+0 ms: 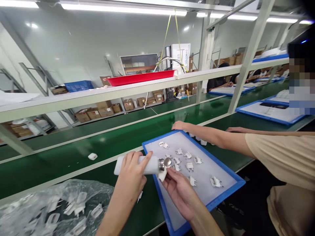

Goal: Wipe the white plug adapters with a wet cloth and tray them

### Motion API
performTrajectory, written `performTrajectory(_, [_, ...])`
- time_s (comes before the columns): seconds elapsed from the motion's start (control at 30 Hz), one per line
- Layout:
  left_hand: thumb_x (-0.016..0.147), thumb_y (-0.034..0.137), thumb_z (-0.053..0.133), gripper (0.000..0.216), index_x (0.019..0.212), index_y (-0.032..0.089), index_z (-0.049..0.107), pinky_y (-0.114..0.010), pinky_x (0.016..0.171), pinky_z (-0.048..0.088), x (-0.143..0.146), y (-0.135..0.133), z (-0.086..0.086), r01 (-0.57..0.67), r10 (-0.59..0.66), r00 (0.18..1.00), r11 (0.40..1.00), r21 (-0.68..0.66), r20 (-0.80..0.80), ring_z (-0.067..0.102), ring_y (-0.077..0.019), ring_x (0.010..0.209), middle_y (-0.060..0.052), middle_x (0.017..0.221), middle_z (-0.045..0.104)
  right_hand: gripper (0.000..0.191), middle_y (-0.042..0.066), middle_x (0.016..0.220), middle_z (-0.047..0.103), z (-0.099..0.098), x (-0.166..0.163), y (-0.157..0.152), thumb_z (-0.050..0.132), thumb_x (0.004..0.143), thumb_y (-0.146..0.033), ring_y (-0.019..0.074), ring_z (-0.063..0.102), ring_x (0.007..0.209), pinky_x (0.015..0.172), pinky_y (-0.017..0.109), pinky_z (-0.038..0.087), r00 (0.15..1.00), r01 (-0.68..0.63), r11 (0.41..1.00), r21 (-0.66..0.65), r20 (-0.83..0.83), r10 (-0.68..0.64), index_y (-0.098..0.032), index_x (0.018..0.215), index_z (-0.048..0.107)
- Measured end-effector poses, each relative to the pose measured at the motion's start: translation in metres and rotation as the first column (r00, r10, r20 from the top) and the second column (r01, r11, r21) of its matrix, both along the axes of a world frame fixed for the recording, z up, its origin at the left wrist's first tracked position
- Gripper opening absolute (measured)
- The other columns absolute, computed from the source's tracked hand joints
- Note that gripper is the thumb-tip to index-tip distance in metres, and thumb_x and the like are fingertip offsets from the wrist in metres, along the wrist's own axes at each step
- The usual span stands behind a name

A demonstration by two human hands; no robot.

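Bag: a crumpled clear plastic bag lies at the near left on the green belt, holding a heap of white two-pin plug inserts.

Stray part: one small white block sits alone on the belt, well apart from the bag and the hands.

Shelf: a long red plastic tray rests on the pale shelf above the belt.

Left hand: the left hand is wrapped around the middle of a white plastic bottle that lies almost level, with the thumb and fingers closed over its body.

Bottle: it hangs just over the near left edge of the tray, its round metal cap pointing right.

Right hand: the right hand is palm up below the cap, its fingertips pinching a small white plug piece that touches the cap end of the bottle (the exact contact point is too small to make out).

Tray: a blue-rimmed tray with a white foam liner lies slantwise across the belt edge, beneath both hands.

On the tray: loose white plug pieces are scattered singly over the liner, most near the middle.

Neighbour: a co-worker's hand rests at the far corner of the tray, the arm reaching in from a beige sleeve on the right.
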State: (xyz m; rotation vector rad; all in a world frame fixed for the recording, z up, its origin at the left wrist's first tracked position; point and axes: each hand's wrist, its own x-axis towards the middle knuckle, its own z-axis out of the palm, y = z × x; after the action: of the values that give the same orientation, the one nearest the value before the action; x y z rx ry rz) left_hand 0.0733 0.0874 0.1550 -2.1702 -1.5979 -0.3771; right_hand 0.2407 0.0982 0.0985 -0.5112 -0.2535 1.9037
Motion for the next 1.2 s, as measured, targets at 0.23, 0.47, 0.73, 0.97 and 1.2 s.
performTrajectory(0.23, [0.066,-0.004,0.052,0.081,0.142,0.023,0.054,-0.051,0.104,0.044,0.007,-0.011,0.01,-0.071,0.074,0.997,0.986,-0.15,0.017,0.048,-0.0334,0.114,-0.012,0.118,0.056,0.035,0.008,0.1,0.077,-0.008,-0.001,-0.003,0.096,0.061,-0.015,0.0185,0.071,0.093,0.085,0.027,0.063,0.999,-0.034,0.999,-0.037,-0.007,0.034,-0.015,0.091,0.078])
performTrajectory(0.47, [0.076,0.003,0.056,0.07,0.142,0.025,0.048,-0.045,0.104,0.046,0.012,-0.024,0.014,-0.099,0.096,0.995,0.987,-0.128,-0.025,0.049,-0.0299,0.109,-0.009,0.113,0.055,0.042,0.006,0.121,0.072,-0.017,0.0,-0.003,0.09,0.065,-0.016,0.0265,0.067,0.112,0.079,0.033,0.066,0.991,-0.035,0.988,-0.15,0.119,0.053,-0.025,0.104,0.077])
performTrajectory(0.73, [0.078,0.004,0.057,0.069,0.143,0.025,0.047,-0.047,0.105,0.045,0.013,-0.023,0.013,-0.092,0.09,0.996,0.988,-0.12,-0.026,0.049,-0.031,0.11,-0.01,0.114,0.055,0.06,0.005,0.115,0.074,-0.006,-0.001,-0.003,0.086,0.048,0.004,0.0268,0.067,0.113,0.086,0.033,0.065,0.994,-0.027,0.991,-0.129,0.097,0.039,-0.023,0.101,0.076])
performTrajectory(0.97, [0.07,-0.003,0.053,0.077,0.142,0.024,0.048,-0.047,0.102,0.045,0.008,-0.019,0.009,-0.092,0.092,0.996,0.988,-0.127,-0.004,0.049,-0.0317,0.112,-0.011,0.117,0.055,0.048,0.007,0.11,0.075,-0.003,-0.002,-0.004,0.073,0.072,0.007,0.0212,0.072,0.102,0.088,0.032,0.064,0.995,-0.037,0.994,-0.098,0.083,0.046,-0.019,0.112,0.072])
performTrajectory(1.2, [0.065,-0.004,0.051,0.083,0.143,0.026,0.049,-0.047,0.1,0.047,0.004,-0.019,0.002,-0.106,0.113,0.992,0.986,-0.13,0.049,0.048,-0.0313,0.11,-0.01,0.115,0.055,0.026,0.011,0.106,0.076,0.0,-0.003,-0.006,0.063,0.092,-0.004,0.0191,0.074,0.094,0.083,0.03,0.065,0.995,-0.044,0.994,-0.098,0.082,0.053,-0.015,0.114,0.072])
